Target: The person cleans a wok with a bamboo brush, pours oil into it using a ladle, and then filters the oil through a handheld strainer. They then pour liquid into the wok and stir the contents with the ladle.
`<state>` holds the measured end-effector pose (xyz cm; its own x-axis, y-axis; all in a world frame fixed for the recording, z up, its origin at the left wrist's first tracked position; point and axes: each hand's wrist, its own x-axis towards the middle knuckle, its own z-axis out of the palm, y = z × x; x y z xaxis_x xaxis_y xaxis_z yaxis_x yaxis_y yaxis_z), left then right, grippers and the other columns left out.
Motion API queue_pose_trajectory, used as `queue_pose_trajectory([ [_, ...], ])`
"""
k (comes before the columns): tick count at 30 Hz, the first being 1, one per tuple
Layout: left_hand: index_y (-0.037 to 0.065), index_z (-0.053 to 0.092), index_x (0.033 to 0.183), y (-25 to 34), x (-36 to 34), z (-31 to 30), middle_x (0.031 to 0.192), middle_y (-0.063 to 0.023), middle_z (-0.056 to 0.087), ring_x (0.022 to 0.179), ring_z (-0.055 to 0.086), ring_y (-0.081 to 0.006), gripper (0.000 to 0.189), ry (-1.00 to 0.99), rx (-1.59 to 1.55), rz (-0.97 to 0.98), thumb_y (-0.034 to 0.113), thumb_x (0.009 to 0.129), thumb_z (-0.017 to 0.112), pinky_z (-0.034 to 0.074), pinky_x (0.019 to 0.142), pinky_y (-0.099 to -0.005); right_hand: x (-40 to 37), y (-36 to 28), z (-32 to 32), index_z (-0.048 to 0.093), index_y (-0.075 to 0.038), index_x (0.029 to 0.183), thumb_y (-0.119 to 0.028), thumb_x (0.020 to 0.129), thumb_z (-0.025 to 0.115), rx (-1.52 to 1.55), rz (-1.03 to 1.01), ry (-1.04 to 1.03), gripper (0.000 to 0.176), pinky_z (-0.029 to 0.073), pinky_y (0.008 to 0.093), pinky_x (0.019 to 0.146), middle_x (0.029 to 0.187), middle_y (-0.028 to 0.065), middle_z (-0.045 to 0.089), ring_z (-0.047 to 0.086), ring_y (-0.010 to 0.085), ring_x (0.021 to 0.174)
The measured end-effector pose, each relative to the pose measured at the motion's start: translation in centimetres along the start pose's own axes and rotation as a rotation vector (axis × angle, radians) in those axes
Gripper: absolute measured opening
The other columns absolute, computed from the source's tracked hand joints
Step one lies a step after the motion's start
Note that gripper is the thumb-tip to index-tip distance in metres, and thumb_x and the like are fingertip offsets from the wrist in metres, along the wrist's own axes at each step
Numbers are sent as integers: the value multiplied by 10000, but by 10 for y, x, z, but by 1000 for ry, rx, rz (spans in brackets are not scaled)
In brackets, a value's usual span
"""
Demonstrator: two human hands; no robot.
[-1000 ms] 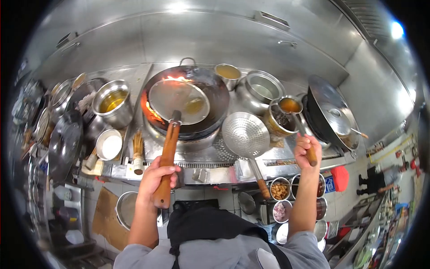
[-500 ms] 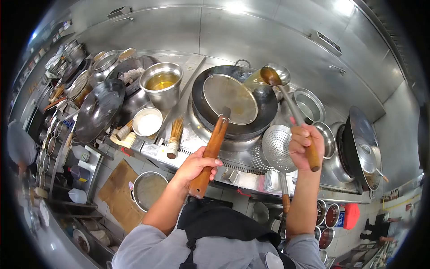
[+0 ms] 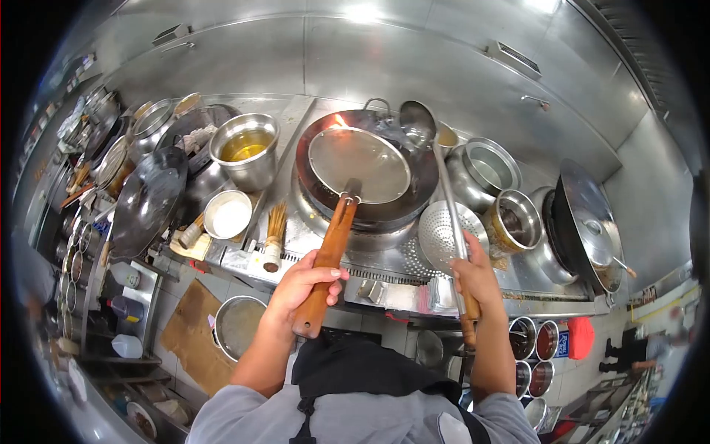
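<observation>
My left hand (image 3: pixel 305 287) is closed around the wooden handle (image 3: pixel 325 259) that leads to a round fine-mesh strainer (image 3: pixel 360 164). The strainer lies over the mouth of a dark wok (image 3: pixel 425 185) on the stove. A small flame (image 3: pixel 340 120) shows at the wok's back rim, behind the strainer. In my right hand (image 3: pixel 477 277) is a long-handled ladle (image 3: pixel 419 124); its bowl is at the wok's back right edge, and I cannot see what it holds. A perforated skimmer (image 3: pixel 436 229) rests on the counter beneath the ladle's handle.
Left of the wok are a pot of yellow oil (image 3: pixel 248 148), a bowl of white contents (image 3: pixel 228 214) and a bamboo brush (image 3: pixel 275 237). Metal pots (image 3: pixel 492 166) and another wok (image 3: pixel 580 222) stand to the right. A large pan (image 3: pixel 240 325) sits on the floor.
My right hand has lowered, and the ladle has swung from raised and tilted to the wok's back right edge. A flame has appeared at the wok's rim. My left hand keeps its hold.
</observation>
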<state>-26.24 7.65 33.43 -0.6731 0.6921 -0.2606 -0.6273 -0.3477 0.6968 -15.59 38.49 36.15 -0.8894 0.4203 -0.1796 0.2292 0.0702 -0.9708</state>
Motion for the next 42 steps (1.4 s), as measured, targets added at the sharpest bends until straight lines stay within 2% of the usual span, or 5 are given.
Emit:
queue_pose_trajectory([
  [14,5,459,1153,6,7,-10,878,-153,611,585,542,-161,379,59,94,37,38,807,611,453,467,-274,-29,71,-197,485,19,1208,-11,763,519,-541,206,482,447,417,312,401,666,85,552,526,166,458],
  [19,17,458,1136,8,11,-6,879,-161,604,602,530,-170,356,37,46,42,18,806,593,441,469,-282,8,34,-205,512,-28,910,-55,827,533,-77,522,310,90,379,275,384,539,27,481,490,131,439],
  [21,18,459,1138,9,9,-4,878,-159,604,601,531,-171,358,38,53,42,18,805,593,441,468,-282,23,44,-204,500,5,891,-89,852,542,899,394,319,110,350,243,392,554,-2,481,471,104,437],
  [24,18,462,1143,7,5,-1,877,-155,604,598,533,-172,366,55,52,48,18,802,595,443,468,-283,23,62,-192,465,-89,681,-105,843,530,1386,189,189,176,354,236,422,596,-5,505,471,100,480],
  [42,6,420,1165,1,3,3,884,-136,622,612,562,-158,407,65,126,-14,18,818,633,477,504,-296,-19,-39,-100,534,68,1110,-125,924,467,1277,-62,-186,276,354,255,440,678,-16,490,469,97,522],
])
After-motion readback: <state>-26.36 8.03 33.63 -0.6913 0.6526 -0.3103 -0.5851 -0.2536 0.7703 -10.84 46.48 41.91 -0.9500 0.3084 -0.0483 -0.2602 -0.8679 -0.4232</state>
